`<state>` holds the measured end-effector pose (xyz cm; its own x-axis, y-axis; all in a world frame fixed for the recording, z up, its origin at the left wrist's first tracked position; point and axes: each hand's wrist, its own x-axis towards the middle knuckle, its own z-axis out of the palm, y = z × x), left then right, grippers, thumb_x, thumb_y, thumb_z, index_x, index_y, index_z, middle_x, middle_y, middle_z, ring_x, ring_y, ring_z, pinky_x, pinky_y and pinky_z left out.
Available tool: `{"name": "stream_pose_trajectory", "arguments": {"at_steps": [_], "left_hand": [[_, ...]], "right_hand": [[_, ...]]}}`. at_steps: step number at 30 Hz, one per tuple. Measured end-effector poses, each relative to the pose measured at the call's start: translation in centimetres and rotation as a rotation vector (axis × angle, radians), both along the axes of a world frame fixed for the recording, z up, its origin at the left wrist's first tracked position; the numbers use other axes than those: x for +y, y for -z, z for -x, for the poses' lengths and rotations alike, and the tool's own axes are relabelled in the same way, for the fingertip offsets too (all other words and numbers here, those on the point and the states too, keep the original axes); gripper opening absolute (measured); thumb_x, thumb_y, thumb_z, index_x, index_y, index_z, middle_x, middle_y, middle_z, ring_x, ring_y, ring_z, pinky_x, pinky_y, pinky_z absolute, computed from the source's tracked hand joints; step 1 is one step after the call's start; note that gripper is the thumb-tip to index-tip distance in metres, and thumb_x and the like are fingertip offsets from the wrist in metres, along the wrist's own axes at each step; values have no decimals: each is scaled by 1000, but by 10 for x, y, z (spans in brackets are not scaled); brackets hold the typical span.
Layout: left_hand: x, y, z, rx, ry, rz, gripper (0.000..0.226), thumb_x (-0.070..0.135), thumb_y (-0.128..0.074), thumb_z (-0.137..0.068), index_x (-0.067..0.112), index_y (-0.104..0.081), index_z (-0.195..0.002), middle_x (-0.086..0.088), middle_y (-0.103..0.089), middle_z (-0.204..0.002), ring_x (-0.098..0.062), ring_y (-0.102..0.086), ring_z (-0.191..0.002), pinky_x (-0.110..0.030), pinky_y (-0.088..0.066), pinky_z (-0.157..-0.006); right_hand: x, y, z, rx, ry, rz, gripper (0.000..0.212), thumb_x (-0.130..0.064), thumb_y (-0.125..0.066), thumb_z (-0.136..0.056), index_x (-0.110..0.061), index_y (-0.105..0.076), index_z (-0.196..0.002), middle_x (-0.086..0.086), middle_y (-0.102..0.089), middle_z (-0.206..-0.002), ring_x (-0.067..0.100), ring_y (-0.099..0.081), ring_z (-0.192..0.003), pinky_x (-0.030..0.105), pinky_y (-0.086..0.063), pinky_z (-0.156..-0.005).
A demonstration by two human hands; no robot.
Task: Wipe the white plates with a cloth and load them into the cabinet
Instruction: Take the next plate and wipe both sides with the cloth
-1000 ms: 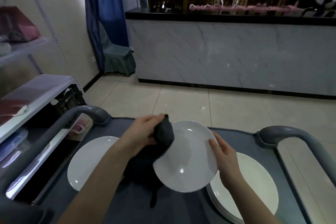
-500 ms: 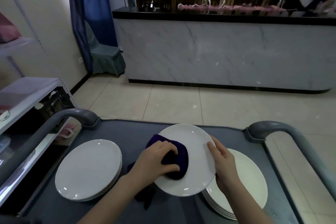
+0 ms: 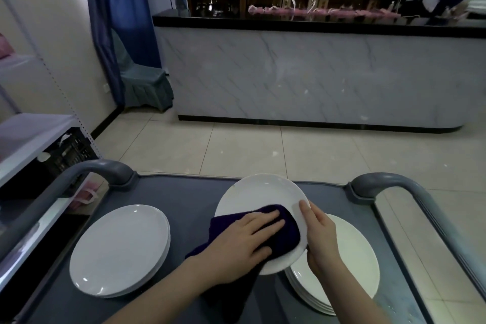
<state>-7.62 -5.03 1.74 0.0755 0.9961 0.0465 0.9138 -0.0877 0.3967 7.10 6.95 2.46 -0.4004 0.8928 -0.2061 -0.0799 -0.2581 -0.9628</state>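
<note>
**Head view.** My left hand point(image 3: 247, 239) lay flat on the dark cloth point(image 3: 288, 235). Its fingers point(image 3: 265, 221) were straight and close together, pressing the cloth onto the face of the white plate point(image 3: 260, 192). My right hand point(image 3: 322, 237) pinched the plate's right rim, thumb on top, the other fingers hidden beneath. The plate was held tilted above the worktop point(image 3: 184, 200), its near edge over the right stack point(image 3: 352, 258) of white plates. Whether the two touched could not be told. A left stack point(image 3: 118, 250) lay well apart on the same worktop.

**Step, as judged:** wiping; this plate was not yet loaded into the cabinet.

**Risks, as judged:**
- (a) The plate hung from a one-sided rim pinch. A hard push through the cloth could lever it out of that grip and drop it onto the right stack, chipping both.
- (b) The cloth's loose tail, trailing off the plate's near edge, could snag or drag.
- (c) The far part of the face, bare of cloth, might go unwiped.
</note>
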Motion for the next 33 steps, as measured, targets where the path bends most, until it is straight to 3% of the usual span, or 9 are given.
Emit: {"name": "stream_pose_trajectory", "arguments": {"at_steps": [3, 6, 8, 11, 15, 20, 23, 27, 33], "left_hand": [[9, 12, -10, 48, -125, 19, 61, 51, -19, -98, 41, 3, -154, 21, 16, -160, 1, 16, -146, -27, 5, -121], [22, 13, -5, -22, -234, 15, 59, 47, -24, -101, 42, 4, -153, 26, 18, -157, 4, 18, -145, -25, 8, -120], [23, 9, 6, -76, -320, 2, 60, 42, -31, -102, 38, -3, -155, 25, 11, -156, 2, 10, -148, -25, 5, -121], [10, 6, 15, -253, -398, -103, 54, 32, -41, -100, 31, -27, -153, 20, -18, -157, 2, -16, -146, -30, -13, -122], [-11, 4, 14, -492, -178, -10, 49, 21, -43, -95, 39, -46, -140, 27, -33, -151, 10, -20, -142, -30, -18, -122], [-8, -1, -2, -279, 4, 56, 52, 27, -35, -99, 57, -25, -141, 41, -10, -152, 9, 6, -145, -30, -1, -120], [9, -7, -4, -106, 15, 52, 56, 35, -30, -101, 54, -6, -148, 37, 10, -155, 7, 23, -143, -23, 7, -114], [33, -10, 9, 22, -80, 53, 59, 44, -27, -103, 42, 5, -153, 26, 18, -158, 6, 26, -142, -25, 5, -118], [18, 11, 31, 56, -285, 78, 56, 42, -20, -105, 34, 6, -154, 21, 19, -157, 0, 20, -146, -23, 13, -117]], "right_hand": [[-11, 1, 4, 6, -1, -10, 25, -26, -55, -99, -30, -78, -91, 5, -77, -94, 21, -72, -89, 39, -58, -79], [-17, 0, 5, 9, 4, -34, 24, -25, -56, -99, -30, -79, -94, 1, -77, -96, 16, -72, -91, 33, -55, -77], [-15, -3, 4, -1, 45, -32, 23, -26, -57, -98, -32, -79, -92, -2, -77, -95, 11, -72, -86, 27, -54, -71], [-6, -8, 1, -5, 130, -32, 24, -28, -58, -97, -36, -78, -88, -6, -77, -88, 6, -70, -77, 24, -54, -65], [5, -12, -2, 2, 216, -37, 26, -26, -58, -97, -30, -77, -80, -9, -71, -74, 14, -64, -75, 29, -54, -68], [0, -11, 2, 7, 218, 5, 28, -28, -58, -97, -28, -78, -77, -4, -75, -78, 17, -68, -76, 31, -55, -67], [-11, -12, 7, 20, 145, -20, 30, -27, -56, -98, -25, -78, -79, 3, -76, -82, 15, -68, -76, 30, -55, -69], [-26, -4, 13, 6, 94, -15, 28, -21, -58, -98, -26, -80, -81, -3, -77, -88, 8, -68, -81, 28, -53, -79], [-13, -8, 7, -16, 219, -31, 26, -23, -59, -96, -17, -73, -76, -6, -68, -65, 0, -57, -57, 22, -49, -63]]}}
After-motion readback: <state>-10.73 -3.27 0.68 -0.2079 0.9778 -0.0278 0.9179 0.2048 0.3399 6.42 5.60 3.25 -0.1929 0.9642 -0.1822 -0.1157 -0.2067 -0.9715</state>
